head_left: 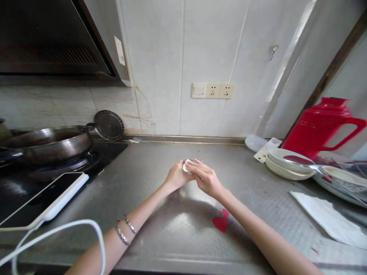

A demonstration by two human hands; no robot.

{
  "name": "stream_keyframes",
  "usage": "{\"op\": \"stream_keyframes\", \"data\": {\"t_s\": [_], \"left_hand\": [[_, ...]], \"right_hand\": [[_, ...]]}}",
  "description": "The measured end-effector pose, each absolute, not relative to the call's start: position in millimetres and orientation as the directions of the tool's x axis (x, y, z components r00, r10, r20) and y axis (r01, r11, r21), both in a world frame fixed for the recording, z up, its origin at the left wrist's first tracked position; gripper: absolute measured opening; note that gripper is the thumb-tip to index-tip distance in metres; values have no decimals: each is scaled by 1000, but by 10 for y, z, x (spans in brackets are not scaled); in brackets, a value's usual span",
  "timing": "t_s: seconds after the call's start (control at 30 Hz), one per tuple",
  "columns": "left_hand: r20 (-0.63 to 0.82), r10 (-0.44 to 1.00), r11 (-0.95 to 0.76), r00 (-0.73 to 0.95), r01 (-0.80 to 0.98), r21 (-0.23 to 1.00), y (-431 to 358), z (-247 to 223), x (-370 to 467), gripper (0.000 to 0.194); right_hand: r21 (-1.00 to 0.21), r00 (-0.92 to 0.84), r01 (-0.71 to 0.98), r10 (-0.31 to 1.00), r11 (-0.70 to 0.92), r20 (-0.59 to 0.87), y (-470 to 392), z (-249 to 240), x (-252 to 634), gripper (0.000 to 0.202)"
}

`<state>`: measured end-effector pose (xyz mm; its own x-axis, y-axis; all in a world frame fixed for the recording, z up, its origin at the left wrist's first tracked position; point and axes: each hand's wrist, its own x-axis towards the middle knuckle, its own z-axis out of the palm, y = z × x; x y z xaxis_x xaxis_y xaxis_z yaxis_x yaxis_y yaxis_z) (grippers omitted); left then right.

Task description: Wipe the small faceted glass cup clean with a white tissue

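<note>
My two hands meet above the middle of the metal counter (143, 164). Between them sits a small white object (187, 168) with a dark edge at its top, too covered to tell its kind. My left hand (176, 177) is closed around it from the left. From the right, the fingers of my right hand (208, 178) lie across it and press on it, hiding much of it. A red, roughly heart-shaped piece (221, 220) lies flat on the counter below my right wrist.
A metal pan (57, 141) sits on the black stove at left, with a phone (40, 200) and white cable (71, 223) nearer. A red thermos (318, 126), stacked bowls (289, 170) and a white paper (329, 217) occupy the right side. Sockets (219, 91) are on the tiled wall.
</note>
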<state>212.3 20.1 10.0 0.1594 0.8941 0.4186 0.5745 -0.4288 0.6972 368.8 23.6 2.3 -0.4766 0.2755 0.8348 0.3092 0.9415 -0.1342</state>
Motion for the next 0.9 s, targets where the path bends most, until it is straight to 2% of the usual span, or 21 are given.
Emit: {"op": "stream_keyframes", "data": {"t_s": [0.13, 0.27, 0.43, 0.5, 0.7, 0.9], "left_hand": [[376, 913, -399, 158, 540, 741, 280, 43, 2031, 32], [381, 912, -406, 155, 489, 772, 354, 0, 2007, 36], [214, 971, -236, 105, 293, 927, 314, 74, 2102, 36], [181, 977, -201, 114, 203, 958, 280, 91, 2140, 37], [141, 965, -157, 219, 58, 986, 235, 83, 2182, 37], [100, 964, -102, 248, -4, 995, 208, 133, 2170, 40]], "right_hand": [[-106, -505, 263, 230, 959, 832, 156, 57, 3657, 35], [-216, -489, 204, 290, 955, 823, 90, 110, 3623, 34], [-493, -93, 306, 541, 814, 836, 167, 160, 3671, 22], [-534, -13, 333, 570, 777, 822, 232, 147, 3696, 21], [-479, -141, 271, 527, 835, 838, 274, 62, 3677, 24], [-395, -176, 236, 438, 888, 881, 246, 54, 3687, 29]]}}
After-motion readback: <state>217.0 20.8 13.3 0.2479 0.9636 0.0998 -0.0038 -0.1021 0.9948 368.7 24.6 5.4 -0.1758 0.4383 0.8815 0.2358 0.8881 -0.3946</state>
